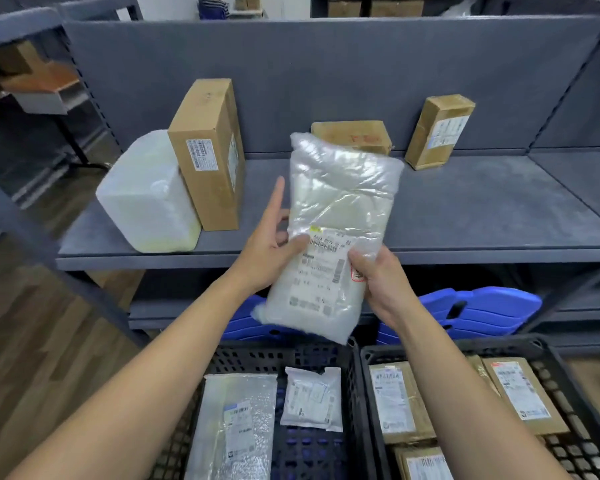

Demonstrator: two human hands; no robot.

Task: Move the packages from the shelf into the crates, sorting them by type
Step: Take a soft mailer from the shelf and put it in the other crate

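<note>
Plastic package (pixel 340 209), left hand (pixel 267 252) pinching, right hand (pixel 385 285) gripping

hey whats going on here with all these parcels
A person is sorting parcels. The left hand and right hand together hold a plastic-wrapped package above two black crates. The left crate has plastic bags in it, and the right crate has cardboard parcels. Three brown boxes and a white wrapped parcel sit on the shelf.

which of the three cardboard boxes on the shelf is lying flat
The middle box, partly behind the held bag; the left box and right box stand on end.
</note>
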